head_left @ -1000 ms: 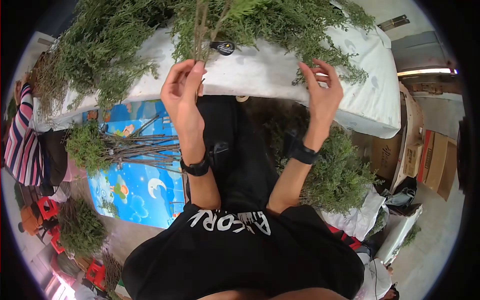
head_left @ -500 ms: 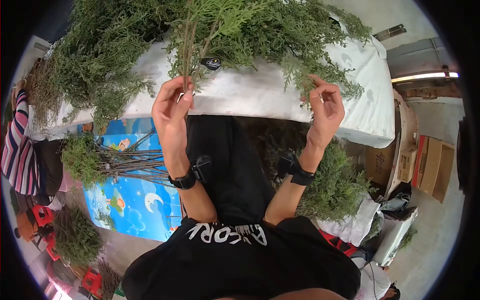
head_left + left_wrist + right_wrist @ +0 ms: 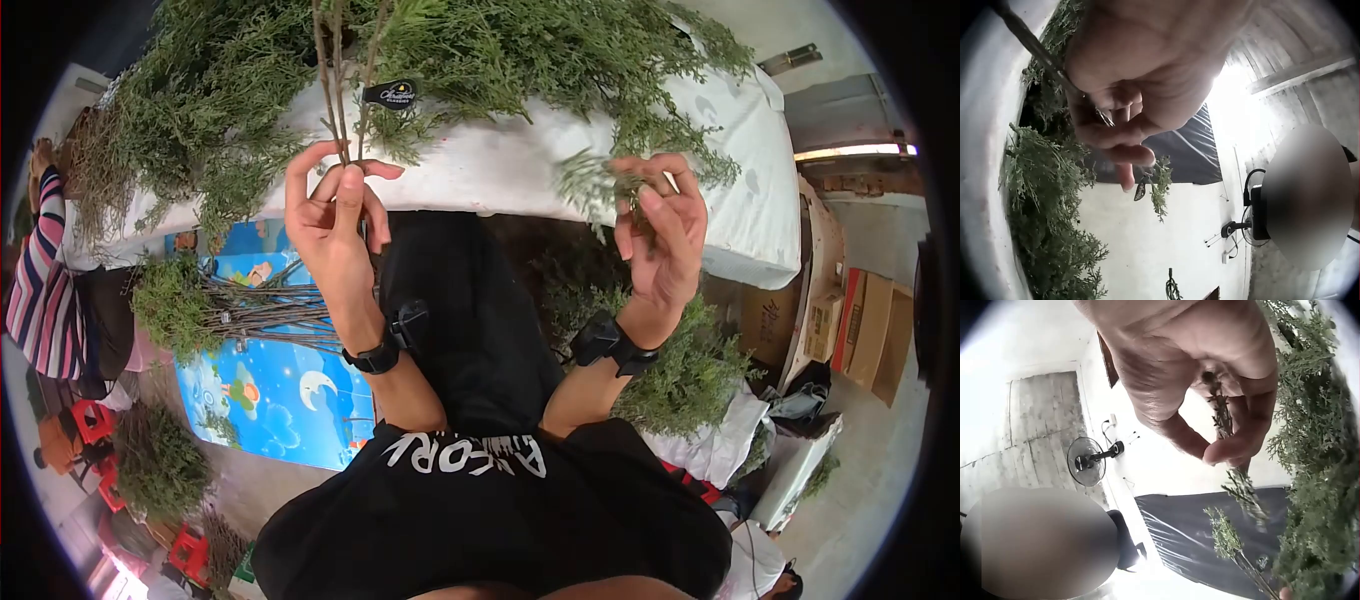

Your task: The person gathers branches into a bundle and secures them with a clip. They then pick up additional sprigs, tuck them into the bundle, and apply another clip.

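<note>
Stems (image 3: 342, 120), thin, brown and bare, rise from your left hand (image 3: 335, 225) toward eleven o'clock, taking the head view as the clock face. You pinch their lower ends between thumb and forefinger, with no gap left there; the remaining fingers are loosely bent and partly spread. Just right of the stems, also at eleven, is a black tag (image 3: 391, 94) with white lettering; you cannot tell what it is fastened to.

Your right hand (image 3: 668, 230), at two o'clock, has its thumb and fingers curled around a small green sprig (image 3: 585, 183). Its leafy end points toward ten o'clock and is blurred in the head view; the right wrist view shows its stem passing between your fingers.

Beyond both hands, from ten to one o'clock, green branches (image 3: 560, 65) lie heaped on a white-covered table (image 3: 500, 165). At nine, a bundle of cut branches (image 3: 180, 310) lies across a blue board (image 3: 265, 430) printed with a crescent moon. More greenery (image 3: 690, 370) sits at four, beside your right forearm. At the far edges, a person in a striped top (image 3: 45, 295) is at nine and a cardboard box (image 3: 875, 340) at three
</note>
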`<act>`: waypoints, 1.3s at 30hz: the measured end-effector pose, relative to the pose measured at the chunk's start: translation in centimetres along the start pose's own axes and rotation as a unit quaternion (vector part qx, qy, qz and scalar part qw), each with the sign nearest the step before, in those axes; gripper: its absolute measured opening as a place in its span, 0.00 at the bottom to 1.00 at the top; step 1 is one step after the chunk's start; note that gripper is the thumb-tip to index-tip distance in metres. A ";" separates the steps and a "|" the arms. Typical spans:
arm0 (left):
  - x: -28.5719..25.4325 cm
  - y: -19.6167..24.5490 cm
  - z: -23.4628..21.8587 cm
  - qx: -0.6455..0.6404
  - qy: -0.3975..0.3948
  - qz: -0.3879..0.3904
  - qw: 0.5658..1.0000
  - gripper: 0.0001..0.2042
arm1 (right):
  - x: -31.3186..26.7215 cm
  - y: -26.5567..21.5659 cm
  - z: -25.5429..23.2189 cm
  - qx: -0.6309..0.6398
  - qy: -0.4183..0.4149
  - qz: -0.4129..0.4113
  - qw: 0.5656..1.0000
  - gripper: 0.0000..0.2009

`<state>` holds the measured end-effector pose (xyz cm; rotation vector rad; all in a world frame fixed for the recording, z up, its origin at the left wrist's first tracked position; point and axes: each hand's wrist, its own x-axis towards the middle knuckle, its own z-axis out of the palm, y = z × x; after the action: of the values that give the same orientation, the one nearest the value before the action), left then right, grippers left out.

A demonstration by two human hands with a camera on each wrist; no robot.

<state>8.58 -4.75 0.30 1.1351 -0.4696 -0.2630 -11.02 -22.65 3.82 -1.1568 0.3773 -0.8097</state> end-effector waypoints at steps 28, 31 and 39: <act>-6.8 7.3 6.6 -0.059 -0.128 -0.052 0.989 0.07 | -3.9 -3.6 5.6 0.075 -0.105 -0.136 0.982 0.37; -7.7 8.3 7.2 -0.042 -0.100 -0.023 0.994 0.07 | -4.3 -3.4 7.1 0.048 -0.079 -0.124 0.988 0.35; -8.7 10.1 6.2 -0.057 -0.102 -0.023 0.993 0.07 | -6.6 -5.0 9.4 -0.003 -0.011 -0.109 0.994 0.24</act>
<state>-2.38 -1.82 9.69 1.0116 -0.6023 -0.4434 -11.17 -12.40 11.07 -1.2245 0.2371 -0.9853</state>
